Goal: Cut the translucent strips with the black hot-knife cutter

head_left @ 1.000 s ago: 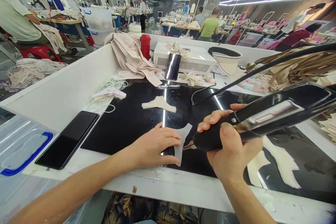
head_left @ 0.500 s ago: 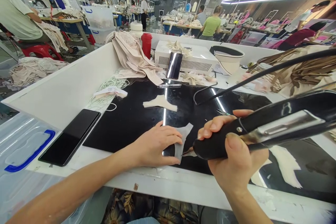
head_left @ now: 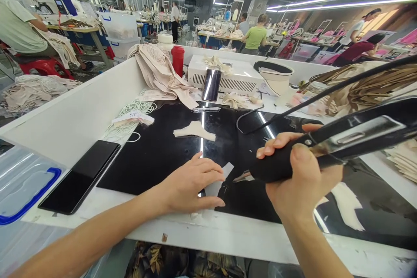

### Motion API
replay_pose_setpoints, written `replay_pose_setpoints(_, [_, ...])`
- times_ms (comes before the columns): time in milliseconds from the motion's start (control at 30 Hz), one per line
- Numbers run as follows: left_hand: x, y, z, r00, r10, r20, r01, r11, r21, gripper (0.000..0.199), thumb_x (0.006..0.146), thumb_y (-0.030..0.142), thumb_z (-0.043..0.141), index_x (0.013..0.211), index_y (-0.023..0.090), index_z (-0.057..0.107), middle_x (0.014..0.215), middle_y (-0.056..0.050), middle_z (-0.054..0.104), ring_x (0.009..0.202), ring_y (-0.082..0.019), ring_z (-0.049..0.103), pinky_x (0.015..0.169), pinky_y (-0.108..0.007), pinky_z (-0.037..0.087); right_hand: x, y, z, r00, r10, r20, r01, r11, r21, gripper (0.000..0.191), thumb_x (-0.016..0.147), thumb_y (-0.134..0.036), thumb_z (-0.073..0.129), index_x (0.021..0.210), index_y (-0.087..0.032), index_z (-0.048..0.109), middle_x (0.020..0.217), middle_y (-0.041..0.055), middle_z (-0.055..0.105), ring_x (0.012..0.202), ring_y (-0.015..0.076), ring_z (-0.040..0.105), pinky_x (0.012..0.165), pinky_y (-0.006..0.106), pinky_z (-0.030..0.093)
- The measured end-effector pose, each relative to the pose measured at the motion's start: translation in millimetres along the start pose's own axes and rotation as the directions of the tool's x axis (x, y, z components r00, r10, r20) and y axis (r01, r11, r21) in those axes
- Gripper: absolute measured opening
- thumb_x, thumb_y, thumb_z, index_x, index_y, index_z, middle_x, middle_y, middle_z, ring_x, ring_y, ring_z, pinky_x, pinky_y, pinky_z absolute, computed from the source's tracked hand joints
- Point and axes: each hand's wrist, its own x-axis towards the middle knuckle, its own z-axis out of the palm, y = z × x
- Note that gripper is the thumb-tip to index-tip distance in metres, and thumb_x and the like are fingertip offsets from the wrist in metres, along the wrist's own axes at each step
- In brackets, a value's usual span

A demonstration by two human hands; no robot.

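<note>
My left hand (head_left: 193, 182) rests low over a greyish translucent piece (head_left: 213, 187), its fingers apart and partly covering it. Wrapped in my right hand (head_left: 301, 173) is a black corded hand tool (head_left: 276, 166) with a silver lever along its side. The tool's narrow metal tip (head_left: 243, 177) points left, just right of the translucent piece, with a small gap between them. Farther back on the black work surface (head_left: 156, 156) lies a cream curved fabric piece (head_left: 194, 130). More cream pieces (head_left: 347, 204) lie beyond my right wrist.
A dark phone (head_left: 80, 177) lies at the left edge near pale cord (head_left: 132, 113). At the back are folded beige fabric (head_left: 159, 69), a red bottle (head_left: 177, 61), a vented white box (head_left: 241, 79) and a propped phone (head_left: 211, 84). The tool's black cable (head_left: 293, 110) crosses the right side.
My right hand has drawn the tool tip to the right, off the translucent piece. My left hand's fingers still lie over that piece. The whole view has shifted slightly.
</note>
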Motion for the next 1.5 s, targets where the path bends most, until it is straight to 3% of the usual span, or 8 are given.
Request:
replay_pose_setpoints(167, [5.8, -6.3, 5.5, 0.996, -0.012, 0.086, 0.005, 0.996, 0.084, 0.069, 0.092, 0.054, 0.068, 0.15, 0.023, 0.048, 0.156, -0.01, 0.05, 0.148, -0.034, 0.039, 0.124, -0.065, 0.018, 3.6, 12.1, 1.2, 1.0, 0.009, 0.012, -0.009, 1.0, 0.0, 0.035, 0.078, -0.024, 0.077, 0.108, -0.024, 0.058, 0.074, -0.0059, 0.065, 0.056, 0.013, 0.059, 0.053, 0.029, 0.054])
replay_pose_setpoints(367, [5.4, -3.9, 3.6, 0.994, -0.037, 0.104, 0.025, 0.993, 0.113, 0.07, 0.093, 0.055, 0.067, 0.151, 0.023, 0.047, 0.155, -0.009, 0.052, 0.147, -0.034, 0.041, 0.124, -0.064, 0.02, -0.4, 18.1, 3.1, 0.998, 0.01, 0.055, -0.009, 1.0, -0.02, 0.037, 0.08, -0.033, 0.08, 0.109, -0.026, 0.058, 0.076, -0.0059, 0.064, 0.057, 0.0123, 0.06, 0.057, 0.031, 0.053])
replay_pose_setpoints(700, [6.1, -2.8, 3.0, 0.991, -0.05, 0.122, 0.037, 0.993, 0.111, 0.071, 0.094, 0.055, 0.066, 0.154, 0.025, 0.043, 0.156, -0.008, 0.05, 0.148, -0.034, 0.039, 0.125, -0.063, 0.018, -3.4, 22.1, 0.9, 0.997, 0.034, 0.075, -0.03, 0.998, -0.055, 0.034, 0.086, -0.029, 0.075, 0.114, -0.027, 0.056, 0.079, -0.0059, 0.064, 0.06, 0.0129, 0.061, 0.062, 0.033, 0.054])
replay_pose_setpoints(933, [4.8, -4.5, 4.3, 0.992, -0.044, 0.117, 0.028, 0.991, 0.13, 0.068, 0.094, 0.055, 0.065, 0.152, 0.024, 0.047, 0.157, -0.009, 0.049, 0.148, -0.034, 0.039, 0.125, -0.063, 0.018, 11.4, 26.4, -2.3, 0.998, -0.068, -0.008, 0.068, 0.997, -0.038, 0.029, 0.083, -0.028, 0.076, 0.106, -0.025, 0.058, 0.077, -0.0061, 0.064, 0.057, 0.0117, 0.059, 0.055, 0.03, 0.053])
replay_pose_setpoints(1200, [3.5, -5.7, 4.3, 0.995, -0.032, 0.096, 0.023, 0.995, 0.094, 0.067, 0.093, 0.056, 0.065, 0.151, 0.026, 0.048, 0.156, -0.009, 0.05, 0.148, -0.034, 0.04, 0.125, -0.064, 0.017, 10.5, 32.4, -5.8, 0.999, -0.04, 0.017, 0.041, 0.996, -0.085, 0.032, 0.087, -0.026, 0.073, 0.114, -0.026, 0.057, 0.079, -0.0064, 0.063, 0.061, 0.0121, 0.06, 0.059, 0.03, 0.054])
replay_pose_setpoints(1333, [4.2, -6.0, 3.6, 0.995, -0.101, 0.004, 0.1, 0.993, 0.057, 0.05, 0.102, 0.042, 0.056, 0.149, 0.025, 0.048, 0.155, -0.01, 0.051, 0.145, -0.028, 0.045, 0.126, -0.057, 0.024, 11.4, 31.2, -8.2, 0.999, -0.036, 0.017, 0.038, 0.992, -0.123, 0.036, 0.086, -0.032, 0.074, 0.118, -0.027, 0.056, 0.08, -0.006, 0.062, 0.062, 0.013, 0.06, 0.061, 0.032, 0.054])
replay_pose_setpoints(1500, [4.3, -11.5, 7.3, 0.961, -0.206, -0.187, 0.221, 0.974, 0.06, 0.024, 0.099, 0.027, 0.06, 0.121, 0.02, 0.062, 0.144, -0.011, 0.057, 0.138, -0.027, 0.051, 0.119, -0.049, 0.041, 15.3, 23.7, -15.7, 0.992, -0.111, 0.055, 0.119, 0.977, -0.179, 0.042, 0.084, -0.036, 0.078, 0.119, -0.029, 0.058, 0.097, -0.0013, 0.066, 0.077, 0.0159, 0.064, 0.076, 0.037, 0.057])
